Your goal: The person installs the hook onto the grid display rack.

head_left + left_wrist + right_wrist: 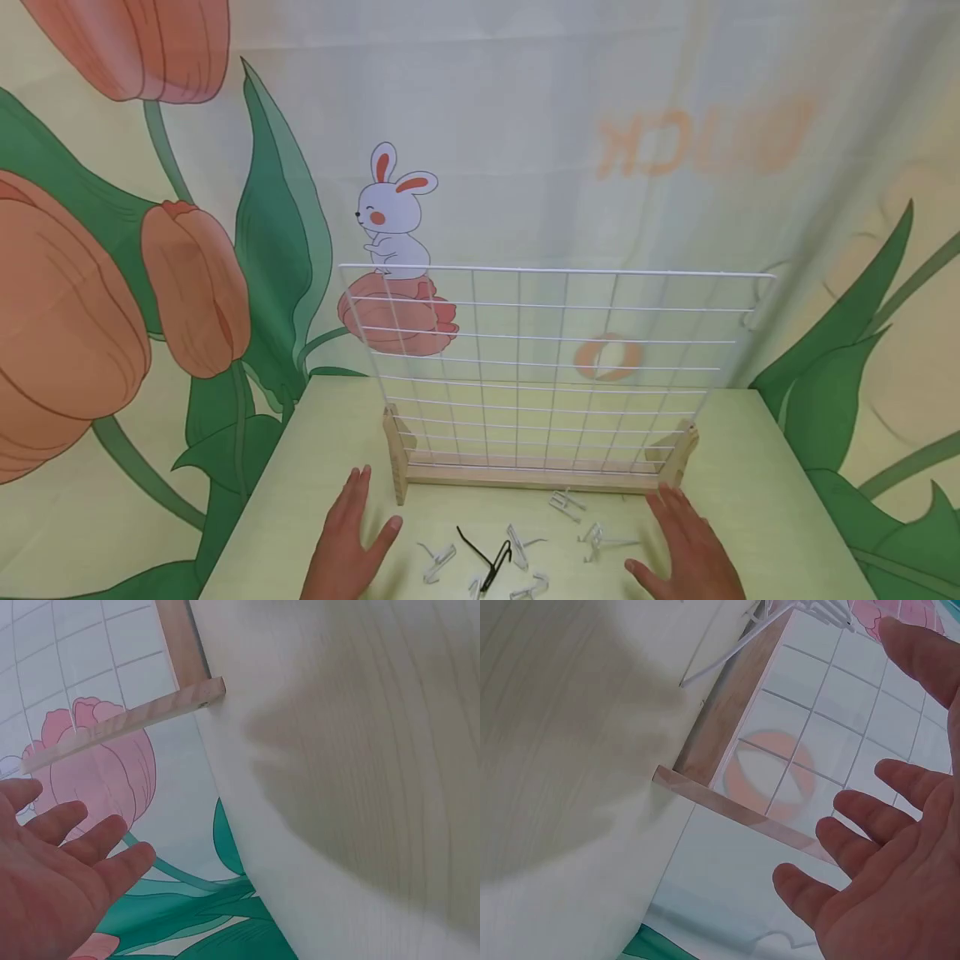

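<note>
A white wire grid panel [555, 367] stands upright in a wooden stand [525, 479] on the table. My left hand [348, 542] is in front of the stand's left foot, fingers extended and thumb apart, holding nothing. Near the right foot my right hand [690, 546] is spread the same way, its palm bare in the right wrist view. Between the hands lie several white hooks, among them one by the stand [566, 504], one near my right hand [600, 542] and one at the left [438, 560]. A black hook [491, 562] lies among them.
The pale wood-grain table [315, 442] extends to both sides of the stand. Behind it hangs a curtain [525, 125] printed with tulips, leaves, a rabbit and orange letters. The stand's feet project forward toward my hands.
</note>
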`<state>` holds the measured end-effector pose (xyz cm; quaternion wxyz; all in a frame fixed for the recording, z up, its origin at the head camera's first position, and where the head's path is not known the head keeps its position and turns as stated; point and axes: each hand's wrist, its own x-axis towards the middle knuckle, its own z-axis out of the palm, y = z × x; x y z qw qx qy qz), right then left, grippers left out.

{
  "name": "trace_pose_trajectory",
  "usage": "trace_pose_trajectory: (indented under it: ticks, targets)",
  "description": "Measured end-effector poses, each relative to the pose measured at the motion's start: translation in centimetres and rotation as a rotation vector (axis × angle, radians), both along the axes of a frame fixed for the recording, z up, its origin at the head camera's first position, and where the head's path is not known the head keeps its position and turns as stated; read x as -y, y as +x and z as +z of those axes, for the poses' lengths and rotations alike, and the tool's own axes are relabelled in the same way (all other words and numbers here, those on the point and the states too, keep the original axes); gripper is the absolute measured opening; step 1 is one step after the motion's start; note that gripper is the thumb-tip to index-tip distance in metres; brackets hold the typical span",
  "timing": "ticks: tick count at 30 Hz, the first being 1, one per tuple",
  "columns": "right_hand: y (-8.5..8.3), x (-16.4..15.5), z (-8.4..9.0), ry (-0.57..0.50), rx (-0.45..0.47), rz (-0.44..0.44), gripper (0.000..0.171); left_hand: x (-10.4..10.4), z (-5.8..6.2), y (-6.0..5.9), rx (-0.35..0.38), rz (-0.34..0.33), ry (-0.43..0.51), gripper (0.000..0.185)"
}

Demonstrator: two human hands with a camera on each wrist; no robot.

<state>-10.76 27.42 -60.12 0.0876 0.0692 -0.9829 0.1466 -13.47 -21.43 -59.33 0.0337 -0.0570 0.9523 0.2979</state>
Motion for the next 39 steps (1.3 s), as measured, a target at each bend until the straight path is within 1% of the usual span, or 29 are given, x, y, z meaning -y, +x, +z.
trace_pose_trajectory:
  ticks: [2, 5, 9, 12, 15, 17, 19, 23, 26, 29, 33, 39]
  targets:
    - [-0.1, 0.2, 0.1, -0.02, 0.006, 0.008, 0.098, -0.1, -0.1, -0.3, -0.019, 0.018, 0.036, 0.112]
    - [-0.2, 0.4, 0.1, -0.041, 0.008, 0.013, 0.092, 0.0, -0.4, -0.7, -0.077, 0.032, 0.09, 0.109]
    - [-0.2, 0.7, 0.1, -0.068, 0.003, 0.017, 0.085, 0.0, -1.0, -1.2, -0.178, 0.034, 0.162, 0.097]
    - [-0.2, 0.8, 0.0, -0.101, 0.009, 0.018, 0.08, -0.1, -1.5, -1.6, -0.222, 0.036, 0.242, 0.092]
    - [-0.1, 0.9, -0.1, -0.128, 0.026, 0.014, 0.074, -0.1, -1.9, -1.9, -0.229, 0.036, 0.325, 0.087]
    - [-0.2, 1.0, -0.4, -0.14, 0.02, 0.017, 0.07, -0.1, -2.2, -2.2, -0.228, 0.04, 0.366, 0.083]
    - [-0.3, 1.2, -0.8, -0.147, -0.007, 0.027, 0.066, 0.0, -2.4, -2.5, -0.239, 0.048, 0.406, 0.079]
    - [-0.8, 1.4, -1.6, -0.17, -0.098, 0.054, 0.057, 0.0, -2.7, -3.6, -0.279, 0.07, 0.485, 0.072]
    - [-1.3, 1.6, -2.0, -0.21, -0.121, 0.064, 0.049, 0.1, -2.8, -4.5, -0.295, 0.073, 0.536, 0.069]
    - [-1.7, 1.8, -2.3, -0.262, -0.09, 0.056, 0.044, 0.1, -2.8, -5.3, -0.284, 0.067, 0.574, 0.067]
    - [-2.2, 1.9, -3.1, -0.312, -0.029, 0.044, 0.041, 0.1, -3.1, -5.9, -0.276, 0.067, 0.607, 0.066]
    - [-2.7, 2.0, -3.9, -0.288, 0.059, 0.031, 0.032, -0.4, -3.8, -6.6, -0.304, 0.072, 0.631, 0.064]
